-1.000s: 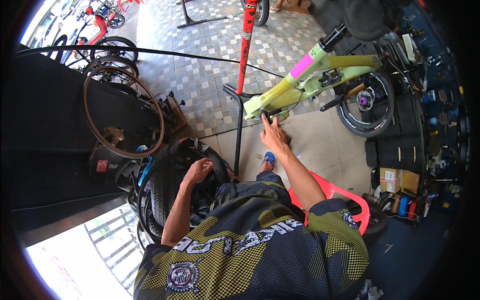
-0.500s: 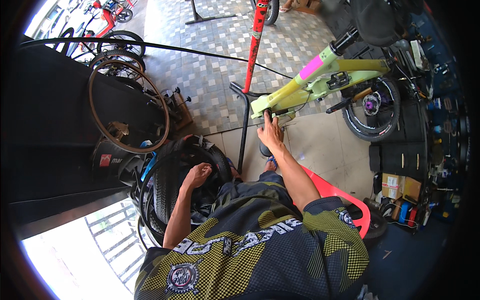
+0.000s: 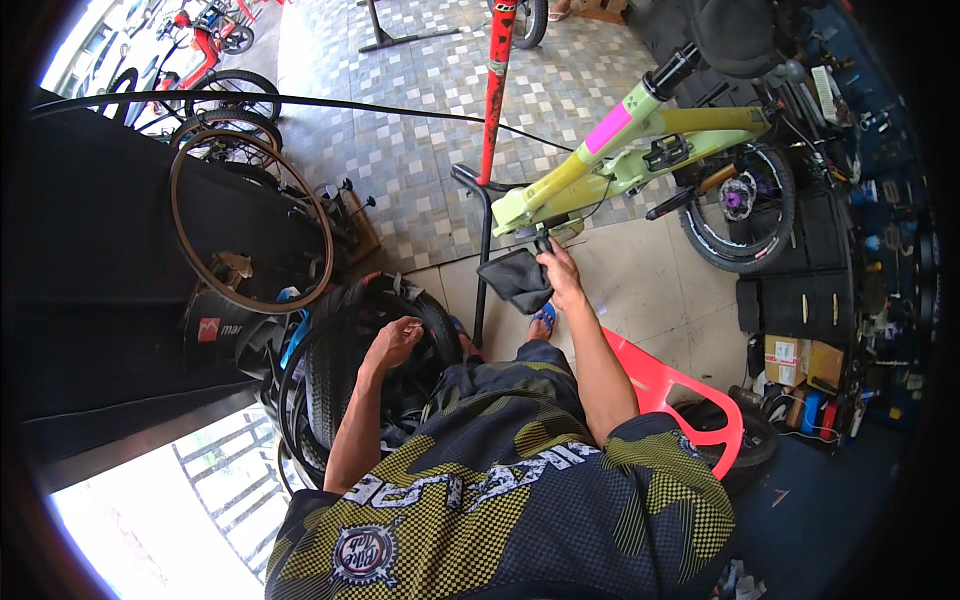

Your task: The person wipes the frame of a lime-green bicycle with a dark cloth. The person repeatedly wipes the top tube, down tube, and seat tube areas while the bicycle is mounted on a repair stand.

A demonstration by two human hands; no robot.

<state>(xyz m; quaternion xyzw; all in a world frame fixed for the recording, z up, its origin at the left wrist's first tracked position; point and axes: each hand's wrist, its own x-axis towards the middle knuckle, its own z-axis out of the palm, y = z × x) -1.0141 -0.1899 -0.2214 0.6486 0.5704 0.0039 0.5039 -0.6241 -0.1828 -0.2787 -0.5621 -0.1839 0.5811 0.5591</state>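
Observation:
My right hand [image 3: 562, 275] is closed on a dark grey, flat, squarish thing with a short handle [image 3: 518, 280]; I cannot make out its exact kind. It hangs just below the near end of a light green bicycle frame [image 3: 580, 160] bearing a pink patch. The handle reaches up close to the frame's underside; whether they touch is unclear. My left hand [image 3: 398, 342] has its fingers curled together in front of a pile of black tyres [image 3: 330, 370]. Anything inside those fingers is hidden.
A red stand post [image 3: 496, 100] rises from a black base beside the frame. A brown-rimmed wheel [image 3: 180, 210] leans at the left. On the right are a wheel with a purple hub [image 3: 733, 200], a red plastic chair [image 3: 700, 395], and cardboard boxes [image 3: 785, 360]. Other bicycles stand farther off.
My right hand has moved slightly down and right from the frame's end. The dark flat thing, mostly hidden before, now shows below the frame. My left hand stays nearly in place.

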